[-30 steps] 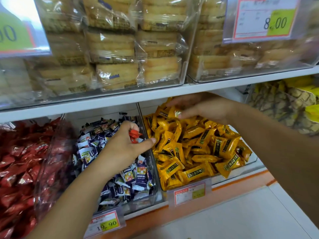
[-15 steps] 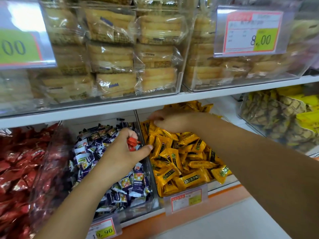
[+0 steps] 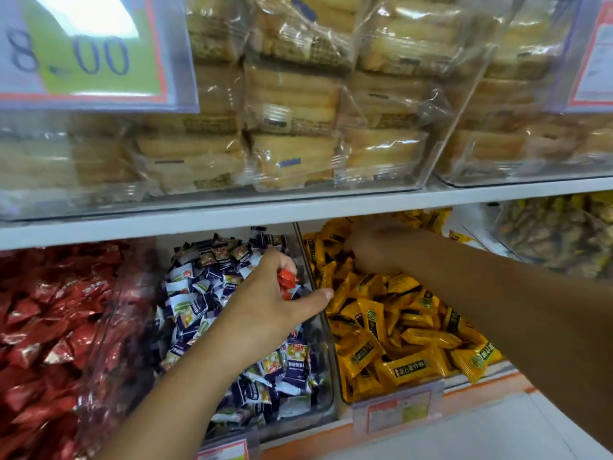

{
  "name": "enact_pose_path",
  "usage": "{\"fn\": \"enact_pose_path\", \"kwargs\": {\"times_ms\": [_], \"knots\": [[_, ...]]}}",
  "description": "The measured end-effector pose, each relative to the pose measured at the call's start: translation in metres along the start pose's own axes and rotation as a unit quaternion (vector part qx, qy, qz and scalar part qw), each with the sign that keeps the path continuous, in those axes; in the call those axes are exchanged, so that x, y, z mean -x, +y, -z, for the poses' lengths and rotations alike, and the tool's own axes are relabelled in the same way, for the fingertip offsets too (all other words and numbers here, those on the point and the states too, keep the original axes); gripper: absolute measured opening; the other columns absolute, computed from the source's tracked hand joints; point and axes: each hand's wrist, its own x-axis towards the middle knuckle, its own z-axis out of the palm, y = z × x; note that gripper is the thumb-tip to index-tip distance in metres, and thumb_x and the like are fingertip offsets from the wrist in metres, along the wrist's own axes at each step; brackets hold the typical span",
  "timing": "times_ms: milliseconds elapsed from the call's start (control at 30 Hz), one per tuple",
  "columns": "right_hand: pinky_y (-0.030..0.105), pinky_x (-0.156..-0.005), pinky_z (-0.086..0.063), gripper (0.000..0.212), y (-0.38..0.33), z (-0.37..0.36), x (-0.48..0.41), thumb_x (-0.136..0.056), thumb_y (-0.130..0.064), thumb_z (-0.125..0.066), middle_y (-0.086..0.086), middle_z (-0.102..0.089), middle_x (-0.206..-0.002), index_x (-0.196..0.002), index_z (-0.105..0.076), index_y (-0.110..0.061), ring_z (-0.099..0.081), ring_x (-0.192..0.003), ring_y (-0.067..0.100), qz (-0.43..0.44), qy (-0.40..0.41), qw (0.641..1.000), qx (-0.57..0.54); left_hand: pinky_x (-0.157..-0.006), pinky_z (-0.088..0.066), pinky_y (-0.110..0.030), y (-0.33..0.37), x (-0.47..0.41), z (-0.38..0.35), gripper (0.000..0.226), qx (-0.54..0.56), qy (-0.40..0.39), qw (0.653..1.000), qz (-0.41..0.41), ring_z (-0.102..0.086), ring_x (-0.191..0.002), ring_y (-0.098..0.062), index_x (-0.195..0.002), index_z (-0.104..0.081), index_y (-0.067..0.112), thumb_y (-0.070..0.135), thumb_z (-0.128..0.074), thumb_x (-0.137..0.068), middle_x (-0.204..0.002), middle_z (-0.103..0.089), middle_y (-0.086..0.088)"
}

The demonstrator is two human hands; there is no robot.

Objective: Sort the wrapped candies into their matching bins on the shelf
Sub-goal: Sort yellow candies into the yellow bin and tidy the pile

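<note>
My left hand [image 3: 272,300] hovers over the bin of blue-and-white wrapped candies [image 3: 212,293] and holds red wrapped candies [image 3: 286,283] in its curled fingers, thumb stretched toward the clear divider [image 3: 326,330]. My right hand [image 3: 371,242] reaches deep into the back of the bin of yellow wrapped candies [image 3: 404,333], blurred and partly under the shelf; its fingers are hidden, so I cannot tell if it holds anything. A bin of red wrapped candies [image 3: 49,327] sits at the far left.
A white shelf board [image 3: 298,212] runs just above the candy bins, carrying clear boxes of packed biscuits [image 3: 292,127]. Price tags [image 3: 398,410] hang on the bin fronts. Another bin of yellow-brown packets [image 3: 557,234] stands at the right. A pale floor shows at the bottom right.
My view moved closer and to the left. My right hand pushed further back into the yellow bin. My left hand kept the red candies over the blue bin.
</note>
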Motion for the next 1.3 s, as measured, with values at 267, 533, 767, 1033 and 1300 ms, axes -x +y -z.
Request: {"fn": "enact_pose_path", "kwargs": {"times_ms": [267, 533, 767, 1033, 1300], "knots": [[0.04, -0.088, -0.044, 0.028, 0.0, -0.01, -0.005, -0.089, -0.023, -0.056, 0.013, -0.06, -0.121, -0.114, -0.063, -0.014, -0.056, -0.111, 0.033, -0.063, 0.007, 0.995, 0.081, -0.044, -0.029, -0.014, -0.002, 0.0, 0.001, 0.044, 0.011, -0.006, 1.0, -0.001, -0.037, -0.054, -0.008, -0.094, -0.042, 0.029, 0.058, -0.068, -0.074, -0.075, -0.039, 0.005], [0.011, -0.074, -0.031, 0.033, -0.012, 0.031, 0.074, -0.092, -0.031, -0.061, -0.006, -0.055, -0.127, -0.125, -0.061, -0.029, -0.045, -0.102, 0.004, -0.042, 0.096, 0.978, -0.178, -0.049, -0.036, -0.018, 0.011, 0.004, 0.005, 0.05, 0.049, 0.011, 0.999, -0.011, -0.041, -0.048, -0.002, -0.092, -0.048, 0.024, 0.068, -0.055, -0.068, -0.071, -0.045, 0.005], [0.001, -0.081, -0.03, 0.033, -0.041, 0.01, 0.131, -0.093, -0.027, -0.06, -0.023, -0.047, -0.091, -0.125, -0.06, -0.035, -0.041, -0.102, 0.001, -0.012, 0.213, 0.931, -0.297, -0.049, -0.041, -0.025, 0.037, 0.019, -0.001, 0.022, 0.177, 0.024, 0.984, 0.009, -0.047, -0.048, -0.006, -0.096, -0.058, 0.013, 0.031, -0.046, -0.098, -0.075, -0.069, 0.005], [0.011, -0.095, -0.03, 0.046, -0.064, -0.013, 0.157, -0.1, -0.008, -0.04, -0.01, -0.045, -0.107, -0.144, -0.039, -0.022, -0.039, -0.11, 0.008, 0.009, 0.198, 0.903, -0.382, -0.039, -0.035, -0.019, 0.061, 0.034, -0.025, 0.023, 0.234, -0.032, 0.972, 0.0, -0.045, -0.041, -0.008, -0.108, -0.064, 0.021, 0.03, -0.065, -0.087, -0.055, -0.058, 0.001], [0.041, -0.106, -0.031, 0.072, 0.002, -0.01, 0.173, -0.083, -0.066, -0.051, 0.004, -0.037, -0.146, -0.146, -0.029, -0.037, -0.03, -0.134, 0.027, -0.237, 0.242, 0.923, -0.184, -0.041, -0.037, -0.024, 0.048, 0.014, -0.011, 0.015, 0.202, 0.09, 0.975, 0.019, -0.052, -0.048, -0.009, -0.099, -0.063, 0.019, 0.01, -0.057, -0.089, -0.061, -0.061, 0.003]]}}
